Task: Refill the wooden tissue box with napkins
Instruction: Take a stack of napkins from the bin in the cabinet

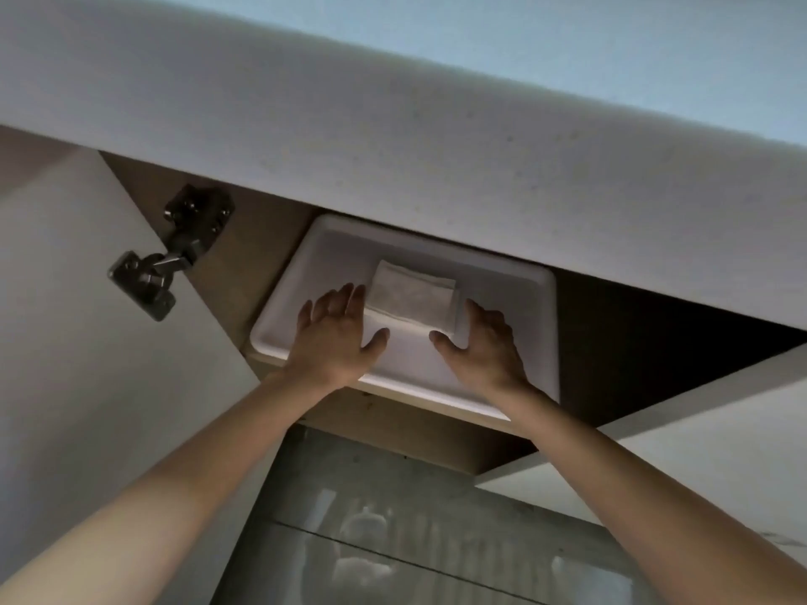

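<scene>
No readable text anywhere; view perhaps too dim.

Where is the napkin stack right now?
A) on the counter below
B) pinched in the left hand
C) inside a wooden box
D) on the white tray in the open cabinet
D: the napkin stack lies on the white tray in the cabinet, between the left hand and right hand, both open and flanking it.

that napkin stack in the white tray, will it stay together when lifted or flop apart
The napkin stack looks thin and soft, so it will probably sag if gripped at one edge. It seems light. With the left hand and right hand on either side, squeezing both ends should keep it together.
</scene>
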A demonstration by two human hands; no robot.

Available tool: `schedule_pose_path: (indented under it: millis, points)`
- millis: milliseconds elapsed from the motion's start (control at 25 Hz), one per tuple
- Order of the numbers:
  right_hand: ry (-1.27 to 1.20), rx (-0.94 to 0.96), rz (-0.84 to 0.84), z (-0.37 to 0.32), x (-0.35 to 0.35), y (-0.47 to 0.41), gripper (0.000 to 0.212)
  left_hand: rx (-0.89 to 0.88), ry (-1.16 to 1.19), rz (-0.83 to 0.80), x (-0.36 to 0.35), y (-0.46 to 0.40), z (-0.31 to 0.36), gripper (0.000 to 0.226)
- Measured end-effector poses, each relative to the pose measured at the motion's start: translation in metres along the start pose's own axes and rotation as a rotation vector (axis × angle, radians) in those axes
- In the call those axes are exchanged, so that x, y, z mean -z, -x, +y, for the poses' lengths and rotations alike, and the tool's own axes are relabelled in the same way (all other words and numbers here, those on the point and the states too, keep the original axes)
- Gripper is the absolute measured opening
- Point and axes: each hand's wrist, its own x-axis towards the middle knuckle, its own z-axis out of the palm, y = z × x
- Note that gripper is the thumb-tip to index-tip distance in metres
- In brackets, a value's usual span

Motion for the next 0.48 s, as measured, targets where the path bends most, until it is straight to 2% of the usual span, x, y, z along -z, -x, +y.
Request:
schedule_pose_path:
  millis: [80, 160, 240, 360, 480]
  points:
    - [-0.065, -0.047, -0.012, -0.002, -0.003, -0.012, 0.063, 0.023, 0.118, 0.013, -0.006, -0.018, -0.002, 0.063]
    - [-0.268, -0.184, -0.015, -0.005, -0.002, -0.026, 0.059, 0.051, 0.264, -0.003, -0.010, -0.035, -0.002, 0.057]
    - [-0.500, -0.324, -0.024, -0.009, 0.002, -0.040, 0.054, 0.067, 0.273, -0.033, -0.015, -0.047, -0.001, 0.054]
    - [-0.565, -0.387, -0.057, -0.015, -0.002, -0.054, 0.050, 0.109, 0.244, -0.005, -0.021, -0.052, 0.001, 0.048]
    - [-0.609, -0.430, -0.041, -0.016, -0.018, -0.068, 0.061, 0.138, 0.336, 0.100, -0.028, -0.052, 0.005, 0.041]
